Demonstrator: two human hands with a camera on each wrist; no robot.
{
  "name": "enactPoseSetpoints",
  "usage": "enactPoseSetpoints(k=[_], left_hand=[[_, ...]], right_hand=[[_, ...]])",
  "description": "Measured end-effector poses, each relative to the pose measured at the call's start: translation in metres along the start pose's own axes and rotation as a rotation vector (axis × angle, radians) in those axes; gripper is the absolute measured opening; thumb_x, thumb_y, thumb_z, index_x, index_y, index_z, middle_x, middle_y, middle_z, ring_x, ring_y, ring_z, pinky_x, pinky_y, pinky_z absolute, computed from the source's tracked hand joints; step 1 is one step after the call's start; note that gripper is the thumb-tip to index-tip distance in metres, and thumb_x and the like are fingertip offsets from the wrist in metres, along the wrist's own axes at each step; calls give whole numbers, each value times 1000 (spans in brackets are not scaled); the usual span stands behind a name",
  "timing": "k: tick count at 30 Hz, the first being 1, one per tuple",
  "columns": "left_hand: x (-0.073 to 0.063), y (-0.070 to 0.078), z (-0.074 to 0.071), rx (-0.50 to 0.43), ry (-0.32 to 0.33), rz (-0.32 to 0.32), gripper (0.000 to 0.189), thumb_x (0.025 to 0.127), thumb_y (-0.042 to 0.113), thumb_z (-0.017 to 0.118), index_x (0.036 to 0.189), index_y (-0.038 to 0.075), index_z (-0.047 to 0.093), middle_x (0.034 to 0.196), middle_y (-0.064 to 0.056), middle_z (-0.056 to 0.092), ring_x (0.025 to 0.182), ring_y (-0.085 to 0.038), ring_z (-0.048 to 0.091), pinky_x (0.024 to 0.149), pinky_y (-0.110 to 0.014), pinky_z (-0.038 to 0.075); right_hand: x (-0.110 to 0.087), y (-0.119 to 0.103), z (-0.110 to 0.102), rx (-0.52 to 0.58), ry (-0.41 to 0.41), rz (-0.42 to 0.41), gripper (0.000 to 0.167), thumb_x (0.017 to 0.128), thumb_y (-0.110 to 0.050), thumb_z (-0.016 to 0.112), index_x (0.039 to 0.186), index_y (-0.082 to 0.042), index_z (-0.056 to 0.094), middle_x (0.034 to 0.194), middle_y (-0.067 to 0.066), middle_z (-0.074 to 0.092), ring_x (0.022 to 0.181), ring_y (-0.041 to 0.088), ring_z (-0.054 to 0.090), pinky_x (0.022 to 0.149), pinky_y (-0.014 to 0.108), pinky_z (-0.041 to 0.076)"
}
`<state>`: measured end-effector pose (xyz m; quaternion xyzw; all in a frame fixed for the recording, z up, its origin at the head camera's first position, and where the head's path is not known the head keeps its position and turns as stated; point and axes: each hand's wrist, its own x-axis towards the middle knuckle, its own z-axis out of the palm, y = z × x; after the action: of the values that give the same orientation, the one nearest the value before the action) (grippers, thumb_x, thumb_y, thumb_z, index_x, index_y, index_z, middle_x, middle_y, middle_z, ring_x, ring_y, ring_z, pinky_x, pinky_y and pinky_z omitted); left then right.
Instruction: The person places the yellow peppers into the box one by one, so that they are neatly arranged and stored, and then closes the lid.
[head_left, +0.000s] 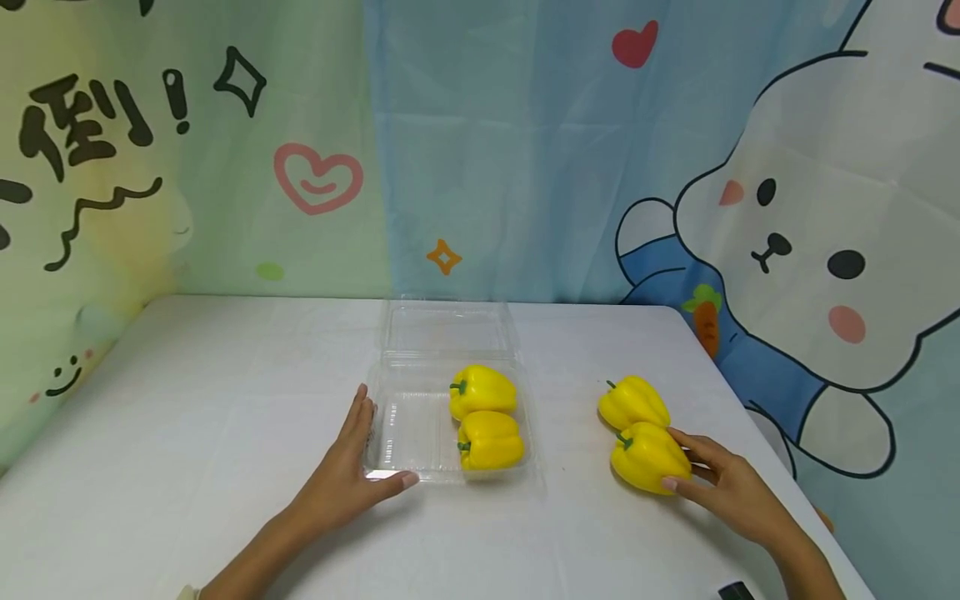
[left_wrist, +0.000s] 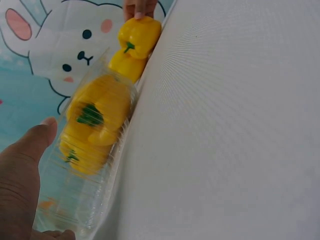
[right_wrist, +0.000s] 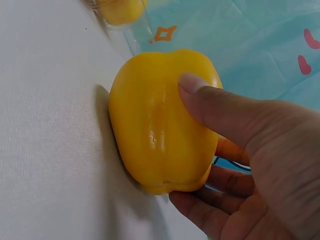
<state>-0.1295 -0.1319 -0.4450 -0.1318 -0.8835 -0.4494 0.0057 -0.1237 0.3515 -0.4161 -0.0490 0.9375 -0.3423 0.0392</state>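
Observation:
My right hand (head_left: 731,487) grips a yellow bell pepper (head_left: 647,458) at the right, thumb on the near side and fingers around its blunt end. In the right wrist view this pepper (right_wrist: 155,120) rests on the white table. Just behind it, a second yellow pepper (head_left: 633,402) lies on the table. A clear plastic clamshell box (head_left: 412,429) stands mid-table, lid laid back, with two yellow peppers (head_left: 491,440) in its right half. Beside the box's left front corner is my left hand (head_left: 348,467), fingers extended along its side and thumb spread toward its front edge.
A white cloth covers the table (head_left: 225,433). The box's clear lid (head_left: 450,329) lies toward the back edge. A small black object (head_left: 735,591) sits at the front right. Behind the table hangs a printed curtain (head_left: 510,150) with a cartoon rabbit.

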Motion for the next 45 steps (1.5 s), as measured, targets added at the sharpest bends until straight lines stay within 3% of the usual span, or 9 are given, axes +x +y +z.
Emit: enactPoseSetpoints(k=[16, 32, 39, 45], left_hand=[[-1, 0, -1, -3, 7, -6, 122, 73, 57, 79, 154, -3, 10, 161, 5, -12, 146, -29, 7, 112, -54, 20], [0, -1, 0, 0, 11, 14, 122, 73, 60, 77, 153, -4, 10, 162, 0, -10, 146, -33, 9, 111, -56, 20], [0, 0, 0, 7, 6, 9, 123, 73, 62, 77, 154, -2, 9, 161, 4, -11, 146, -31, 7, 112, -55, 20], [-1, 1, 0, -5, 6, 10, 123, 72, 61, 77, 154, -1, 9, 161, 5, -11, 146, -30, 8, 112, -55, 21]], right_hand=[[1, -8, 2, -16, 9, -25, 70, 85, -30, 76, 141, 1, 47, 135, 21, 50, 117, 40, 54, 91, 42, 49], [6, -25, 13, 39, 14, -143, 68, 84, -22, 78, 142, -2, 49, 133, 19, 52, 121, 37, 51, 92, 41, 49], [16, -34, 13, 22, 35, -256, 68, 83, -16, 78, 142, 1, 47, 135, 18, 52, 122, 37, 51, 92, 41, 48], [24, -43, 13, 33, 52, -365, 68, 83, -12, 78, 141, 3, 47, 132, 17, 53, 120, 36, 52, 92, 32, 47]])
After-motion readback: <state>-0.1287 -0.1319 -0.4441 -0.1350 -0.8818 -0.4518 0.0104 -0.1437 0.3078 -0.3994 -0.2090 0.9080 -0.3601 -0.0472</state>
